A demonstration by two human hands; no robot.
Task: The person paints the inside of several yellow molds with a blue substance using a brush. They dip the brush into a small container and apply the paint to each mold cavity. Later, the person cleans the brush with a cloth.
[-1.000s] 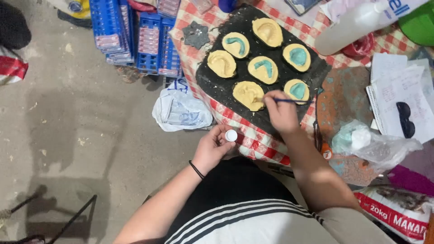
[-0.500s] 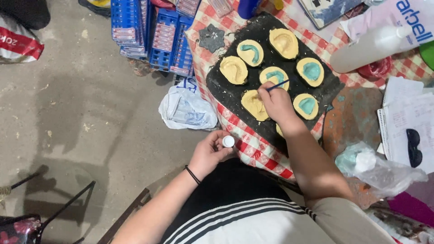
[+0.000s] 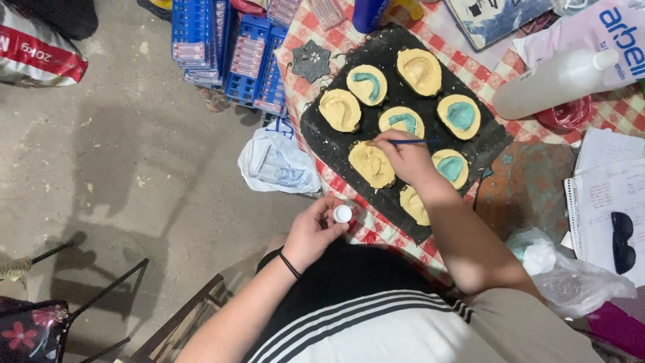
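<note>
1. Nearest the body, the left hand (image 3: 314, 232) sat just below the near edge of the black tray (image 3: 322, 131), fingers curled around a small white-capped pot (image 3: 342, 214), which it pinched between thumb and fingertips over the lap.
2. Beyond it, the right hand (image 3: 404, 157) rested over the tray's middle, fingers pressed together in a pen grip on a thin blue paintbrush (image 3: 411, 141). The brush's tip pointed left, near the plain yellow mould (image 3: 371, 165) lying just left of the hand.
3. Just right of that hand on the tray lay a mould with a teal centre (image 3: 451, 168); another teal-filled mould (image 3: 402, 122) lay just beyond the knuckles.
4. Farther up the tray were an unpainted mould (image 3: 340, 109), and two more with teal paint (image 3: 367, 84) (image 3: 459, 115).
5. The tray lay on a table with a red checked cloth (image 3: 302, 33).
6. A white plastic bottle (image 3: 554, 82) lay on its side well right of the tray's far end.
</note>
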